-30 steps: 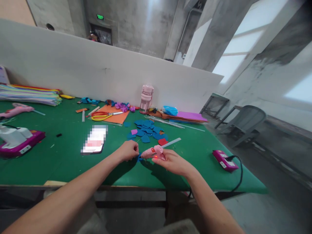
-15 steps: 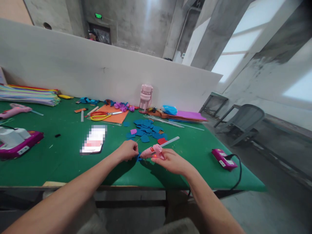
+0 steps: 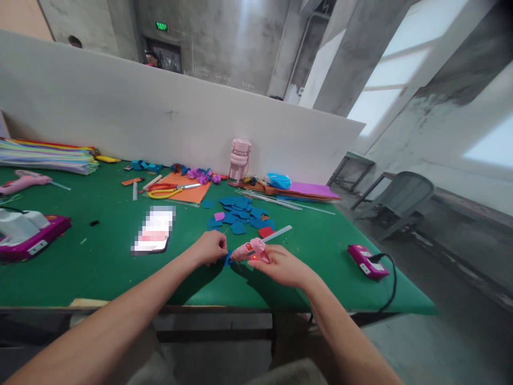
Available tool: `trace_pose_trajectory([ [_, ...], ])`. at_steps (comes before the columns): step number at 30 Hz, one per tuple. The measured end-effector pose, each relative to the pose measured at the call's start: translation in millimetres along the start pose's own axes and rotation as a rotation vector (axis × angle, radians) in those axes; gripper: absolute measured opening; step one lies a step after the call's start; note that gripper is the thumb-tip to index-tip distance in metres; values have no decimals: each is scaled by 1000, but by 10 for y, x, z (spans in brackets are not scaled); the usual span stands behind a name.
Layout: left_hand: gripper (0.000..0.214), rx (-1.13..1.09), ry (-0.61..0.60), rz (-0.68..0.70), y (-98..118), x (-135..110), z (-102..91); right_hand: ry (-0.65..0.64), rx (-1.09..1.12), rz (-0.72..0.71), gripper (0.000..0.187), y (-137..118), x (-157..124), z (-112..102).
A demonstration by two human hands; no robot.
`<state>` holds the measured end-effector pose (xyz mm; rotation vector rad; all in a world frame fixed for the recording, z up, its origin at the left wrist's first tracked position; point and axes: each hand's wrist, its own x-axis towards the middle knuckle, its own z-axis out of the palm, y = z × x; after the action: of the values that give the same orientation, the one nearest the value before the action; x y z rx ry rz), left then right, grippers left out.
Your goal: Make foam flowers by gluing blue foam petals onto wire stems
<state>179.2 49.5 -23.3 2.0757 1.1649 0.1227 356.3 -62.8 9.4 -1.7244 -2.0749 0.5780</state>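
Observation:
My right hand (image 3: 280, 263) is wrapped round a pink hot glue gun (image 3: 249, 249) with a small orange light lit on it. A clear glue stick (image 3: 277, 233) sticks out of its back end. The gun's nozzle points left, at a small blue piece (image 3: 228, 258) of paper or felt. Pinched fingers of my left hand (image 3: 212, 247) are at that blue piece, and their tips partly hide it. Just beyond both hands lies a loose pile of blue cut pieces (image 3: 237, 206), with a pink piece (image 3: 219, 216) and a red piece (image 3: 266, 232) among them.
Left of my hands lies a phone (image 3: 154, 230). Behind it are scissors (image 3: 170, 190) on orange sheets (image 3: 192, 195). A pink bottle (image 3: 239, 160) stands by the white partition (image 3: 200, 112). Purple power strips sit at right (image 3: 367, 262) and left (image 3: 36, 241), near another glue gun (image 3: 26, 183).
The glue stick's far end has shifted slightly left and the gun has tilted a little. Both hands stay in nearly the same place at the blue piece.

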Motion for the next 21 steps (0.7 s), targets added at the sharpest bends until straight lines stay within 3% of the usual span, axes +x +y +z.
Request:
trace_pose_trajectory([
  [21,2,-4,1,20,-11,7,10,-26,-40,18,34,5,-5,4],
])
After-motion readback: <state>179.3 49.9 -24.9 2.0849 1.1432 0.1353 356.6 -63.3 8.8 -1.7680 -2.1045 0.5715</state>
